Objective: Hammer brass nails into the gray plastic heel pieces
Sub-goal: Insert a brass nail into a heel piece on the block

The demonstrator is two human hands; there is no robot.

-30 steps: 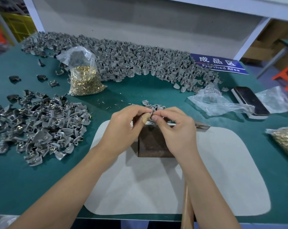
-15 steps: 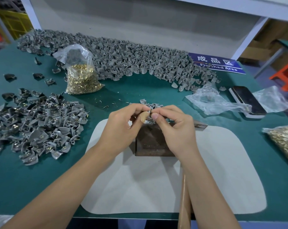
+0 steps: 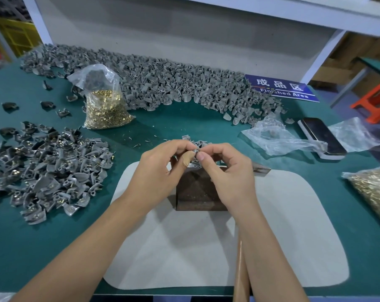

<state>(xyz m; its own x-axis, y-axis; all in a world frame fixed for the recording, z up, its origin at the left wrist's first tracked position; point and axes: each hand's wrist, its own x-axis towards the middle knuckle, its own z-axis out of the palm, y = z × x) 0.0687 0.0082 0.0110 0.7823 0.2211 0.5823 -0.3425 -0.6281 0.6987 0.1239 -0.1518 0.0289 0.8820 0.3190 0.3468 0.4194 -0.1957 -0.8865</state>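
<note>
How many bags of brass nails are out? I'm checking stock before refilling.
2. One bag of brass nails stands at the back left by the gray heel pile; another bag lies at the right edge, partly cut off.

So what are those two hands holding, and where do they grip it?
Left hand and right hand pinch one small gray heel piece at its edges; a nail cannot be told.

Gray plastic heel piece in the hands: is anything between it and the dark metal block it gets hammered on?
Nothing visible. Both hands, left and right, pinch the small gray plastic heel piece just above the dark metal block. The part of the block's top that shows is bare; the hands hide the rest.
</note>
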